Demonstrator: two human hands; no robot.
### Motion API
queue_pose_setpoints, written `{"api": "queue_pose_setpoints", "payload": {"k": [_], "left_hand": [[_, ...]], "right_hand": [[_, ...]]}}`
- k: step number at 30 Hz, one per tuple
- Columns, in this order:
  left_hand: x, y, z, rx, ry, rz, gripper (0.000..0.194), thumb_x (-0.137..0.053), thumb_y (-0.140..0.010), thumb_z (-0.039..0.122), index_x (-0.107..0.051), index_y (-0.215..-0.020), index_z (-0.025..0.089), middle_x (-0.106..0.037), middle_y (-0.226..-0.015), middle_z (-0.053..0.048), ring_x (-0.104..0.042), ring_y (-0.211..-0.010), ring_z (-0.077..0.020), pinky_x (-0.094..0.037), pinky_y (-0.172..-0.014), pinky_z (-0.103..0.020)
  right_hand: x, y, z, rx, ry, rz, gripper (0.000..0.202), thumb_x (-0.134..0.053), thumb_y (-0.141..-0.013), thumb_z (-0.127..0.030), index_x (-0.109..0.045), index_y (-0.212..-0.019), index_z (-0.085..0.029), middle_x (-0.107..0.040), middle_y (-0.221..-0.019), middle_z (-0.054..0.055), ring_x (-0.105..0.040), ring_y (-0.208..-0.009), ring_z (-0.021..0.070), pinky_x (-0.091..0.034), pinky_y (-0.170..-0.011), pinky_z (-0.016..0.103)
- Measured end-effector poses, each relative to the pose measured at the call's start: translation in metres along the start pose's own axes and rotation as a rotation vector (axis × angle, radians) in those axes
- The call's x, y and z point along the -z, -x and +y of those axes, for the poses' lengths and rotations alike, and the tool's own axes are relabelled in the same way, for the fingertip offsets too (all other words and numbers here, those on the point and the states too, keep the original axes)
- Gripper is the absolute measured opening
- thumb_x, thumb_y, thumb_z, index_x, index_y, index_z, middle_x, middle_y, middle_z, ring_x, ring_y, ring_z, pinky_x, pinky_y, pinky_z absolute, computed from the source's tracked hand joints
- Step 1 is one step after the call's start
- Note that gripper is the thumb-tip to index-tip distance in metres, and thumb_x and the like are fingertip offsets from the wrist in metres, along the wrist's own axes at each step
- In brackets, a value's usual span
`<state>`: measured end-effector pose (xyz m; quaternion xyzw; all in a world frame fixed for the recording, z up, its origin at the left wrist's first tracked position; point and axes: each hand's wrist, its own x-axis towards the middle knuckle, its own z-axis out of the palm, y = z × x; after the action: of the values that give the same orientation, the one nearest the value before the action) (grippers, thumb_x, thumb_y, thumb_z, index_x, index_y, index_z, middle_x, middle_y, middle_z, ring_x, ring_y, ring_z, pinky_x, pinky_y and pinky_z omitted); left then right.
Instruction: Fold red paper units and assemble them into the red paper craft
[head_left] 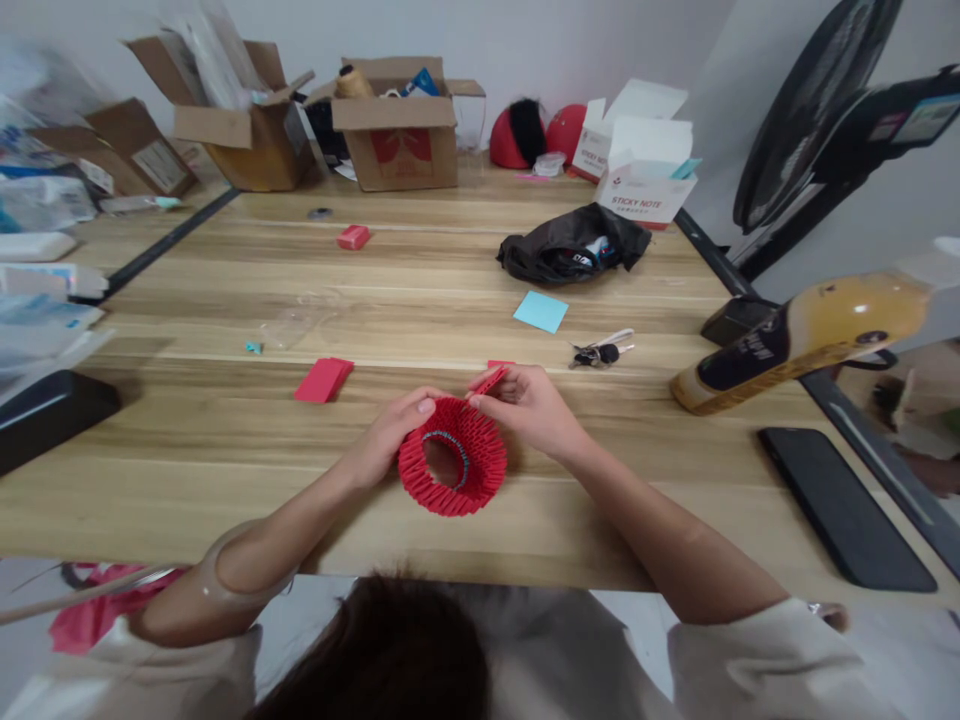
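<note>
A red ring-shaped basket of folded paper pieces (486,462), with a bluish band round its inner opening, is tilted above the wooden table (225,440). My left hand (394,430) grips its upper left rim, thumb on top. Pinched between the fingers of my right hand (534,408) is a small folded red paper piece (491,382), right by the basket's upper edge. Just behind that hand, part of another red paper (501,363) shows. A stack of red paper slips (324,380) lies to the left.
Beyond my hands lie a blue sticky note (541,311), keys (600,350) and a black plastic bag (570,246). A yellow bottle (810,335) and a phone (847,508) are on the right. Cardboard boxes (401,150) line the back; a fan (814,100) stands at the right.
</note>
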<state>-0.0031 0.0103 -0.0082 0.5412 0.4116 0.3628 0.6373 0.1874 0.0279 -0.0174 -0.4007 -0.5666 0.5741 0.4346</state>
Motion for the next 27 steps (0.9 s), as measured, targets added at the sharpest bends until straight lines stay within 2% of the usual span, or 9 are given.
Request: {"api": "queue_pose_setpoints", "payload": {"k": [5, 9, 12, 18, 27], "left_hand": [[0.0021, -0.0006, -0.0014, -0.023, -0.027, -0.016, 0.035, -0.054, -0.081, 0.047, -0.062, -0.094, 0.016, -0.064, -0.076, -0.004, -0.057, -0.074, -0.0180, -0.044, -0.064, -0.026], [0.0046, -0.0013, -0.0018, -0.036, -0.052, -0.043, 0.033, -0.054, -0.082, 0.046, -0.062, -0.093, 0.016, -0.064, -0.075, -0.004, -0.057, -0.075, -0.0181, -0.044, -0.062, -0.025], [0.0056, -0.0015, -0.0023, -0.037, -0.066, -0.043, 0.035, -0.054, -0.082, 0.047, -0.063, -0.094, 0.016, -0.064, -0.078, -0.004, -0.056, -0.073, -0.0169, -0.044, -0.061, -0.024], [0.0042, -0.0015, -0.0032, -0.035, -0.042, -0.029, 0.035, -0.054, -0.082, 0.046, -0.063, -0.094, 0.015, -0.064, -0.077, -0.005, -0.056, -0.071, -0.0170, -0.043, -0.061, -0.026], [0.0000, 0.0009, -0.0025, -0.001, 0.032, 0.000, 0.035, -0.059, -0.077, 0.044, -0.062, -0.094, 0.014, -0.062, -0.071, -0.003, -0.055, -0.063, -0.0156, -0.043, -0.058, -0.025]], "right_hand": [[-0.0004, -0.0017, 0.0028, -0.135, -0.165, 0.042, 0.016, -0.071, -0.068, -0.026, -0.063, -0.077, -0.015, -0.067, -0.069, 0.001, -0.063, -0.063, 0.0122, -0.050, -0.063, 0.026], [-0.0019, -0.0018, 0.0024, -0.159, -0.187, 0.048, 0.015, -0.070, -0.068, -0.024, -0.063, -0.078, -0.015, -0.068, -0.069, 0.001, -0.063, -0.062, 0.0115, -0.050, -0.063, 0.025], [-0.0028, -0.0011, 0.0009, -0.127, -0.138, 0.047, 0.016, -0.070, -0.069, -0.025, -0.064, -0.080, -0.015, -0.068, -0.069, 0.001, -0.063, -0.062, 0.0118, -0.050, -0.061, 0.025], [-0.0029, 0.0016, -0.0039, 0.028, 0.024, 0.028, 0.011, -0.068, -0.069, -0.022, -0.065, -0.077, -0.015, -0.068, -0.075, 0.003, -0.062, -0.068, 0.0123, -0.051, -0.064, 0.025], [-0.0098, 0.0062, -0.0012, 0.106, 0.218, 0.048, 0.014, -0.061, -0.069, -0.011, -0.066, -0.082, -0.014, -0.068, -0.078, 0.003, -0.061, -0.063, 0.0116, -0.049, -0.061, 0.024]]}}
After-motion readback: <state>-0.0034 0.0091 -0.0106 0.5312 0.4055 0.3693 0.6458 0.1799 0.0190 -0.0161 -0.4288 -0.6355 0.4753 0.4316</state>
